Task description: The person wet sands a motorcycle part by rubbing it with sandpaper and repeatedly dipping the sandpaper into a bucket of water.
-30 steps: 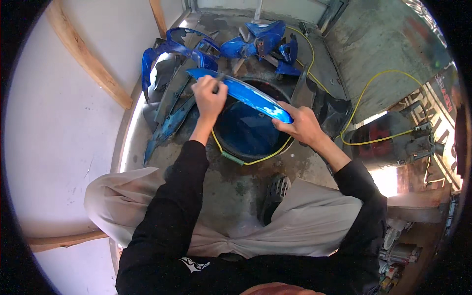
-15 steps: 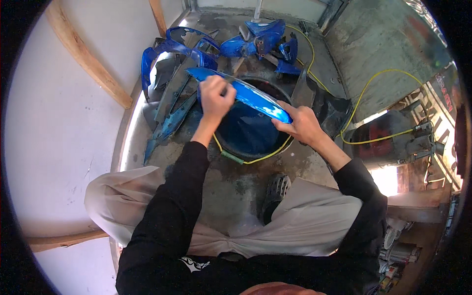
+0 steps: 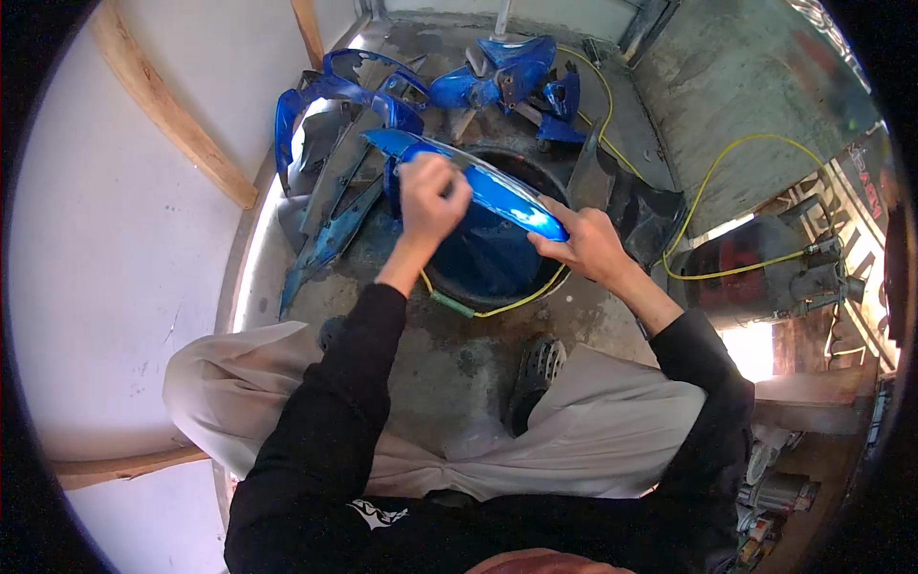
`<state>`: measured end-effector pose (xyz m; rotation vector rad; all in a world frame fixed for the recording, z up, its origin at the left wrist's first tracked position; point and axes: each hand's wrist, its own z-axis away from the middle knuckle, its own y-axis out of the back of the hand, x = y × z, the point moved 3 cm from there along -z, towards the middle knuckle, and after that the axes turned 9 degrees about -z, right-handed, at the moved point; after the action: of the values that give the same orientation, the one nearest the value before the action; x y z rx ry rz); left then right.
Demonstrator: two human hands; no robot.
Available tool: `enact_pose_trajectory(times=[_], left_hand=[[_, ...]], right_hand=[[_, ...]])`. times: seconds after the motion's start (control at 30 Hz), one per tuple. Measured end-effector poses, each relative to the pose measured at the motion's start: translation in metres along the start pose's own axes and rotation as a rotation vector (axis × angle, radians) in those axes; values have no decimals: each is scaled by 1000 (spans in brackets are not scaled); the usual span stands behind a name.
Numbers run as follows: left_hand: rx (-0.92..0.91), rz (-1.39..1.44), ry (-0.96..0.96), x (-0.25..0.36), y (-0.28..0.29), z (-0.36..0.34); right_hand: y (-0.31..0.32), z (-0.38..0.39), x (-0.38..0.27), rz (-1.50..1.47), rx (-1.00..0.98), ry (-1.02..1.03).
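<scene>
A long, glossy blue motorbike fairing panel (image 3: 499, 194) is held slantwise over a black bucket (image 3: 535, 287) of dark bluish liquid. Its near right end is gripped by my right hand (image 3: 588, 244), thumb on one side and fingers on the other. Closed and slightly blurred, my left hand (image 3: 432, 199) presses on the panel's upper face left of its middle. Something dark shows between those fingers, too hidden to name. The bucket's yellow handle has a green grip (image 3: 451, 304) and hangs toward me.
Blue fairing pieces (image 3: 497, 81) lie on the concrete floor beyond the bucket, with narrow dark-blue panels (image 3: 335, 234) to its left. Black plastic parts (image 3: 641, 196) stand to its right. A yellow hose (image 3: 708, 187) loops to a dark tank (image 3: 732, 263). A white wall (image 3: 134, 249) borders the left.
My left hand has slid a little along the panel, rightward and toward me. My right hand keeps its hold, and the panel has barely shifted.
</scene>
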<state>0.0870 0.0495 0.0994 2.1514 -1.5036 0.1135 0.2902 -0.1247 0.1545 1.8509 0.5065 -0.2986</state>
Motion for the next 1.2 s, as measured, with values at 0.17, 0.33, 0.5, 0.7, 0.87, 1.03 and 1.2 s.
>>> enact_pose_trajectory(times=[0.17,0.33,0.5,0.7,0.87,1.03,1.2], left_hand=[[39,-122,144,-18,-3,0],[-29,326,-80,89,-1,24],[49,57,-95,28,-2,3],[83,-207,122,-39,11,9],[-43,245,-28,87,4,28],[5,96,-86,46,2,7],[38,-256,210,-47,11,7]], right_hand=[[-5,-4,-7,17,-25,29],[-4,4,2,44,-42,5],[5,1,-2,11,-24,-21],[-4,-7,-13,-11,-56,9],[-2,5,4,55,-27,-7],[0,5,4,-8,31,19],[-7,-5,-15,29,-36,39]])
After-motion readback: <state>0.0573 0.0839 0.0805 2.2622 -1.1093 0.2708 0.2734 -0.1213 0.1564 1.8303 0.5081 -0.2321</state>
